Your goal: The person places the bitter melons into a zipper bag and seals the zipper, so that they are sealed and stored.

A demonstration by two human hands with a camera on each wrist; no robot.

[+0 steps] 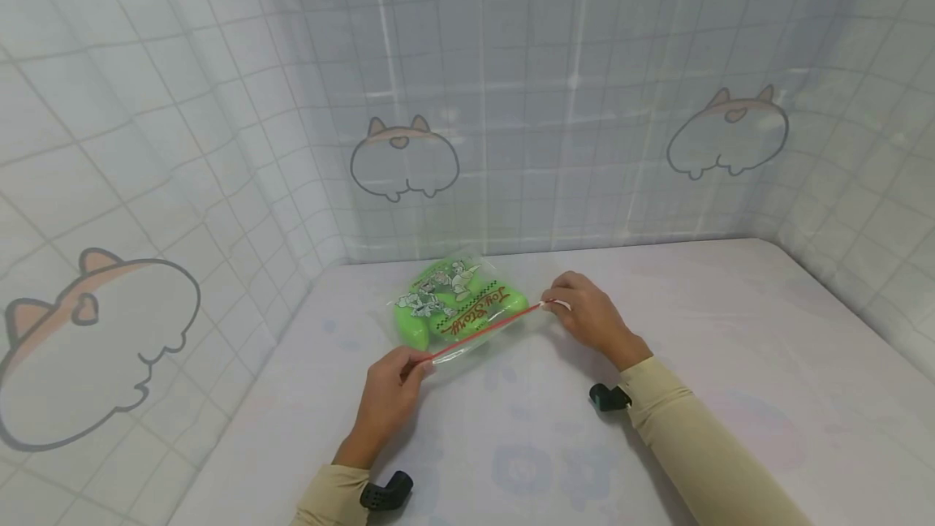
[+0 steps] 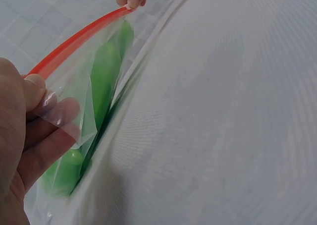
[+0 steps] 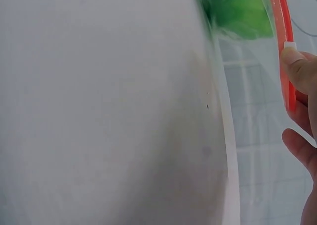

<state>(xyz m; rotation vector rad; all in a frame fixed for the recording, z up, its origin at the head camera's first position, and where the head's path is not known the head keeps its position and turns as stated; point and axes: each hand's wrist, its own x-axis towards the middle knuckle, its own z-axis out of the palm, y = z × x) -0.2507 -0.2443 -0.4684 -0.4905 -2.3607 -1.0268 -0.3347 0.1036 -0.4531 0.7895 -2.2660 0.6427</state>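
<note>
A clear slider zip bag [image 1: 478, 323] printed with "Toy Story" lettering and cartoon figures lies on the table, its red zip strip [image 2: 74, 39] stretched between both hands. Inside it is a bright green, smooth, rounded thing [image 1: 412, 323] with a curved outline; its kind is unclear. My left hand [image 1: 389, 392] pinches the zip strip's left end between thumb and fingers, some fingers showing behind the clear film. At the opposite end, my right hand [image 1: 590, 316] pinches the strip by the small white slider [image 3: 290, 45], thumb against it. The zip edge is lifted off the table.
A pale, faintly patterned cloth covers the table [image 1: 730, 331]. Tiled-pattern curtains [image 1: 526, 161] with cartoon animals stand at the back and both sides. A dark wrist device [image 1: 387, 492] sits by the left sleeve, another dark wrist device [image 1: 609, 398] by the right.
</note>
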